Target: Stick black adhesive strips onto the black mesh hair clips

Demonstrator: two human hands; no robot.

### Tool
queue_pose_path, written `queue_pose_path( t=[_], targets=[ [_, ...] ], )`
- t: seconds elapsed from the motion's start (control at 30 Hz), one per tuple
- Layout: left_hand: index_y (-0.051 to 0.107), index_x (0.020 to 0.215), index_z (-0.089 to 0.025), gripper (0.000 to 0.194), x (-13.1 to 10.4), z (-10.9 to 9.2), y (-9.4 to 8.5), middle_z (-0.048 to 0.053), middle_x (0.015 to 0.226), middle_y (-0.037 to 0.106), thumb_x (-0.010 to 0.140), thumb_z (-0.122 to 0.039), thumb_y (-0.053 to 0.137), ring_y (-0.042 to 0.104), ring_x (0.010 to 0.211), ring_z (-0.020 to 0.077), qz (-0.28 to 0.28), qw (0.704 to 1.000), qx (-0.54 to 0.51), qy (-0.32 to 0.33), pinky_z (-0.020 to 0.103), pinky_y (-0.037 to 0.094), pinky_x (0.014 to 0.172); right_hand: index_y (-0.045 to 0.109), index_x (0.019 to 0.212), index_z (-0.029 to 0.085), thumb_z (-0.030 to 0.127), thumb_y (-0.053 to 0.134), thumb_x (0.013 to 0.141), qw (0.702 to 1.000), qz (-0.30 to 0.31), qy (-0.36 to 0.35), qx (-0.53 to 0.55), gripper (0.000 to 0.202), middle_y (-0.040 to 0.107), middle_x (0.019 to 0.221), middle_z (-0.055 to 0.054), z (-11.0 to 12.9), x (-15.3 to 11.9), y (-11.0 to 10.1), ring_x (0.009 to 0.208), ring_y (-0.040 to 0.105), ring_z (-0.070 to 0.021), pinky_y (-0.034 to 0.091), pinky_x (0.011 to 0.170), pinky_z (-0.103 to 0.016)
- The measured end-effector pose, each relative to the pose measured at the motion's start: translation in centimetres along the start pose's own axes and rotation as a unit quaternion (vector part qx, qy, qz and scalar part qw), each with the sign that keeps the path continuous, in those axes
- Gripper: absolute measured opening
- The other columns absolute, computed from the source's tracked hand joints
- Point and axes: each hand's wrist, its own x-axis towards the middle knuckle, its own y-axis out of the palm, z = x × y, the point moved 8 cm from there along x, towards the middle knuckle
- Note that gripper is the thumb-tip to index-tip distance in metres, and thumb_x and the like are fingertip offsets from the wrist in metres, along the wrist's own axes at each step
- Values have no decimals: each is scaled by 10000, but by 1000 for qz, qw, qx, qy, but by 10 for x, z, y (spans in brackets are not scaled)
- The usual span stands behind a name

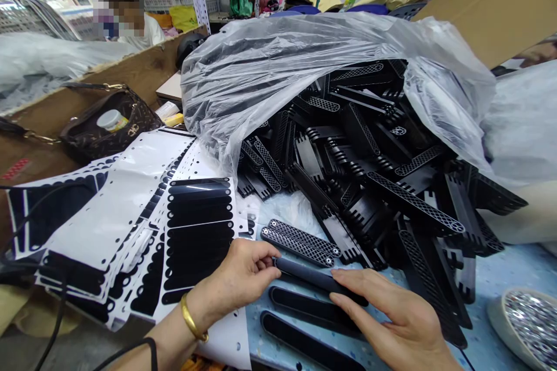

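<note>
A long, smooth dark strip [304, 274] with rounded ends lies slantwise between my hands. My left hand [243, 272], with a gold bangle at the wrist, pinches its left end between thumb and fingertips. Toward the right end, the thumb and fingers of my right hand [387, 313] close along its edges. Whether a black bar lies directly beneath the strip is hard to tell. Nearer to me, a black bar [304, 307] and another black bar [308, 342] lie side by side, the first partly behind my right hand. Just beyond sit two bars with diamond-patterned faces [300, 243].
A large heap of black plastic parts [348, 145] spills from a clear plastic bag [270, 58]. Sheets of black stickers [198, 232] are stacked at left, near a brown handbag [108, 122]. A bowl of small metal pieces [496, 307] stands right. Another person [148, 32] is behind.
</note>
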Motion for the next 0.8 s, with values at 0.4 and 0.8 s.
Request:
queue_pose_path(
  t=[0.4,0.8],
  targets=[
    [754,848,-103,186,1,0,-1,-15,629,564,707,-136,638,515,575,109,-2,1000,2,-6,199,414,540,768,856,228,267,633,882,1000,-5,-22,-16,143,793,767,-35,5,3,-3,655,757,-195,632,611,-272],
    [750,840,-105,178,0,-2,-1,-11,622,572,712,-134,629,513,574,111,-2,1000,2,-5,203,409,534,759,863,214,212,640,860,999,0,-29,-19,119,787,776,-42,5,1,0,672,749,-193,606,602,-279]
  ],
)
